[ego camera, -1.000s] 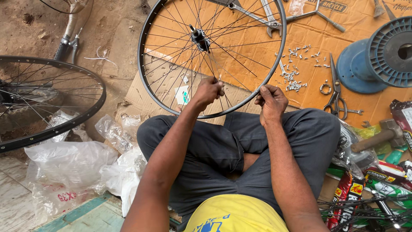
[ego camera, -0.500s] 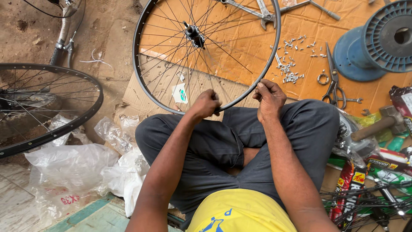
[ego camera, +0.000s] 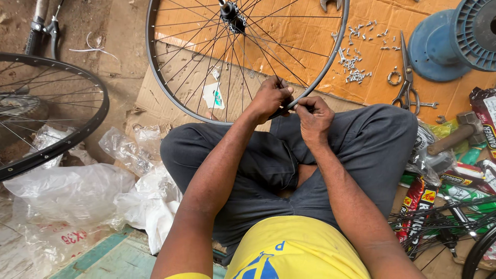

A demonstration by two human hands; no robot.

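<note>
a: head view first. where's the bicycle wheel point(ego camera: 178, 98)?

b: at twelve o'clock from the crossed legs, its black rim lying on the orange cardboard point(ego camera: 289, 39), the near edge resting against the knees.

a: and the hands?

b: left hand point(ego camera: 269, 97) at the rim's six o'clock, fingers curled and pinched on a spoke right where it meets the rim. right hand point(ego camera: 312, 118) just beside it at three o'clock, thumb and fingertips pressed together on the same spot, touching the left.

a: around them?

b: loose small metal spoke nipples point(ego camera: 355, 72) and scissors point(ego camera: 406, 77) at two o'clock, a blue spool point(ego camera: 439, 46) beyond, a second wheel point(ego camera: 77, 137) at nine o'clock.
</note>
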